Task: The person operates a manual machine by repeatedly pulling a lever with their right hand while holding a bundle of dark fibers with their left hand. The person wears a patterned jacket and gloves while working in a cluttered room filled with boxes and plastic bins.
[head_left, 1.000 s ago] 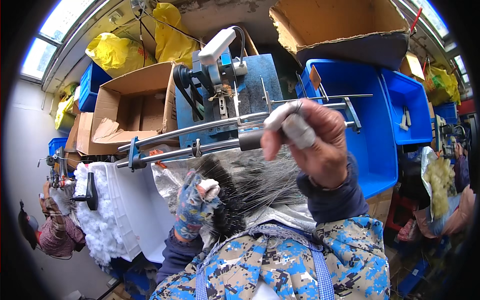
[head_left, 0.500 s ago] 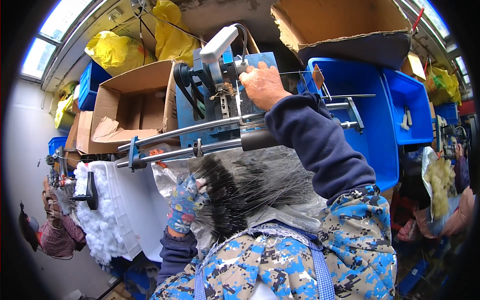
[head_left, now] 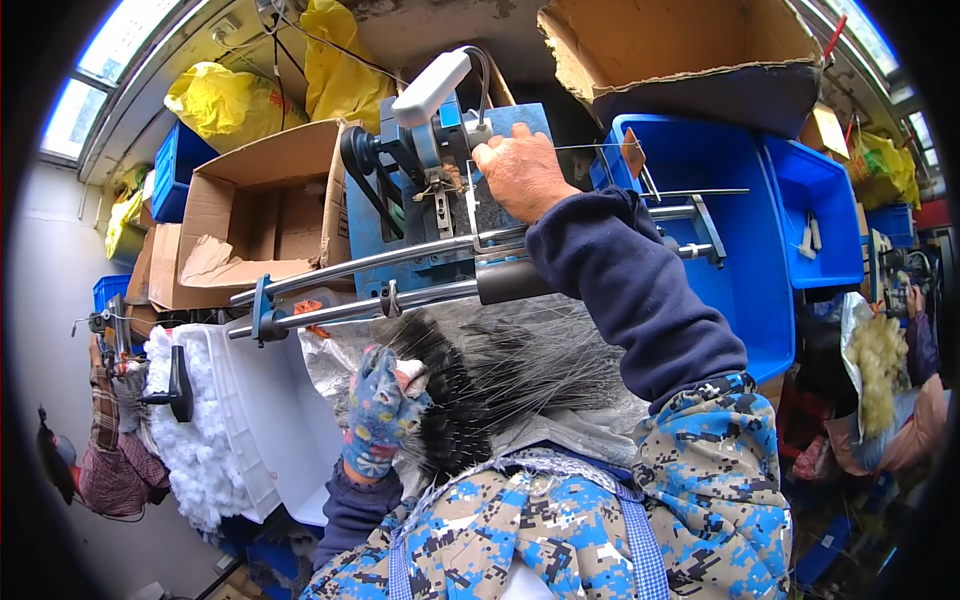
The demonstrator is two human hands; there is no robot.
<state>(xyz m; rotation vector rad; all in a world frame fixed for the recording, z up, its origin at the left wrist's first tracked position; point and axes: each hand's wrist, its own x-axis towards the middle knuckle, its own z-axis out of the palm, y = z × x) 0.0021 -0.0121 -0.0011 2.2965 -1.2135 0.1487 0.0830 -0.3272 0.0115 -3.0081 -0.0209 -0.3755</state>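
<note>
Right hand (head_left: 522, 176): at machine (head_left: 428, 145), fingertips hidden, grip cannot tell | left hand (head_left: 382, 408): curled beside bristles (head_left: 450, 400), hold unclear

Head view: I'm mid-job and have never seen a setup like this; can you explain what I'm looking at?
The picture comes from a fisheye camera on a person's head, looking down, so straight edges bend. There is no robot, only two human hands. The right hand is over a blue machine, with a thin wire extending beside it; the fingers hide what they grip. The gloved left hand is beside dark, bristly strands lying on a silvery sheet; its grip is unclear. Metal rails cross between.
</note>
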